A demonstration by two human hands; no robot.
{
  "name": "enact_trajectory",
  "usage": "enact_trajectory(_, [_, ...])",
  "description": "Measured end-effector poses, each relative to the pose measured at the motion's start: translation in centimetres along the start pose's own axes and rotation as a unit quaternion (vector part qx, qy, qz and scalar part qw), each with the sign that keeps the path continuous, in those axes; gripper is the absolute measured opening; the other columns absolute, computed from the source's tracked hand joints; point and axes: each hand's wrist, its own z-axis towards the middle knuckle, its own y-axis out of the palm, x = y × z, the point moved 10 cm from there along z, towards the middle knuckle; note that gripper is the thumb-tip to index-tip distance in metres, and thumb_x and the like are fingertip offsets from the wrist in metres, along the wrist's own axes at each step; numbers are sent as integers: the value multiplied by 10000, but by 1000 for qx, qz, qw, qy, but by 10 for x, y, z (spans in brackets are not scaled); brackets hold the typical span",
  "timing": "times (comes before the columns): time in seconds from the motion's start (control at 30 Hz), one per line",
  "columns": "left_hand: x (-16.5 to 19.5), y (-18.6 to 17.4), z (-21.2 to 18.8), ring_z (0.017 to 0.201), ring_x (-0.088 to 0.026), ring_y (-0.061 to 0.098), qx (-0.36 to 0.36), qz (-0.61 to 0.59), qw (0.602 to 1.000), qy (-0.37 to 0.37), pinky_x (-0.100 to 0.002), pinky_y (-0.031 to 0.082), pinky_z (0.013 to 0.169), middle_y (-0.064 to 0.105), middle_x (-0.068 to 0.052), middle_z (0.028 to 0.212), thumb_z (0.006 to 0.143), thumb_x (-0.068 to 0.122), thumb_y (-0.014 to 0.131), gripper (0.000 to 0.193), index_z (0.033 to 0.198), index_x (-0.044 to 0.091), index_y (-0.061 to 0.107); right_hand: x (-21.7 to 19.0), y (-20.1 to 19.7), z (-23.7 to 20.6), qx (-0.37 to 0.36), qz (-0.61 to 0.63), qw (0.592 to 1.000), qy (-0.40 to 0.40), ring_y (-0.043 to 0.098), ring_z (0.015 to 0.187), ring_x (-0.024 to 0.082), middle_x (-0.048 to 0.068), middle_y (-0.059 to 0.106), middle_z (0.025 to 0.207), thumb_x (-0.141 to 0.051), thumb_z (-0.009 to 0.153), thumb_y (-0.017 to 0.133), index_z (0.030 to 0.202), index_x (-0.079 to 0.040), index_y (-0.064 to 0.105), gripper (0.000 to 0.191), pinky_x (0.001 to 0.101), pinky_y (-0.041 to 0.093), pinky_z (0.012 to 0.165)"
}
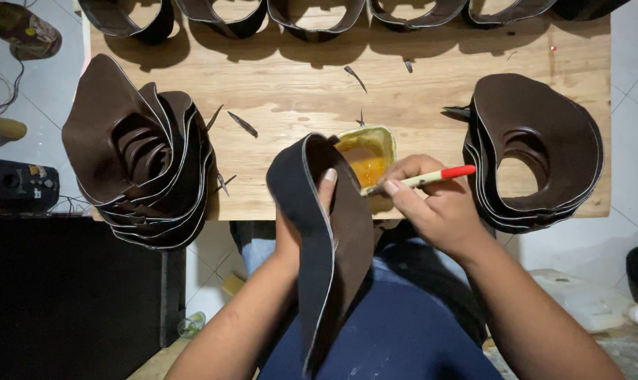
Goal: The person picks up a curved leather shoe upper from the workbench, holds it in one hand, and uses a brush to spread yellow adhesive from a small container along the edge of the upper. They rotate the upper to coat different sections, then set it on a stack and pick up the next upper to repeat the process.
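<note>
Brown leather piece (333,246) rests curled over my left hand (294,225), fingers closed on it, at six o'clock. My right hand (435,204) pinches a red-handled brush (438,175) dipped in the yellow glue tub (368,158); leather stacks (139,151) flank at nine and three o'clock.

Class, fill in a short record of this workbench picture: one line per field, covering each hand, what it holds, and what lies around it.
left hand: left hand grips a curved dark brown leather piece, held upright
right hand: right hand holds a red-handled brush, tip at the tub
tub: small yellow tub with orange glue-like liquid, near the table edge
left stack: pile of brown leather pieces
right stack: flatter pile of like pieces
surface: wooden table with small dark scraps
</note>
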Motion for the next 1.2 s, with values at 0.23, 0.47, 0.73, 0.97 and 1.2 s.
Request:
enact_trajectory(0.23, [-30,26,-37,732,-136,644,-152,-291,902,-282,-301,531,622,681,-52,891,850,116,747,247,1076,39,684,-8,-6,0,2,-2,999,-39,672,1017,145,82,706,1081,-106,995,619,1088,-17,625,129,288,542,910])
enact_trajectory(0.47, [-50,14,-48,527,-174,579,-131,-218,917,-308,-337,455,433,614,-75,697,860,77,813,196,871,-13,639,-12,3,-2,-23,-10,998,-50,658,978,136,76,696,1040,-103,982,645,1046,-25,637,101,277,532,888])
enact_trajectory(0.73, [-46,14,-42,618,-154,607,-100,-227,917,-312,-320,493,509,637,-51,780,824,64,789,180,932,-14,667,-26,2,-3,-11,-13,997,-71,649,993,141,77,690,1066,-91,982,640,1066,-15,638,113,278,524,902])
enact_trajectory(0.97, [-37,17,-32,734,-152,670,-93,-300,914,-257,-310,572,612,683,-54,881,796,46,763,282,1059,16,665,-24,8,3,-31,-13,998,-59,653,963,145,72,690,1043,-80,977,658,1033,-14,652,87,282,532,873])
enact_trajectory(1.2, [1,27,-23,768,-181,650,-149,-393,879,-225,-326,547,660,673,-94,944,879,28,724,355,1211,-45,623,-26,0,-3,-14,7,996,-89,639,1019,150,80,668,1083,-68,973,652,1051,-10,648,97,290,522,918])
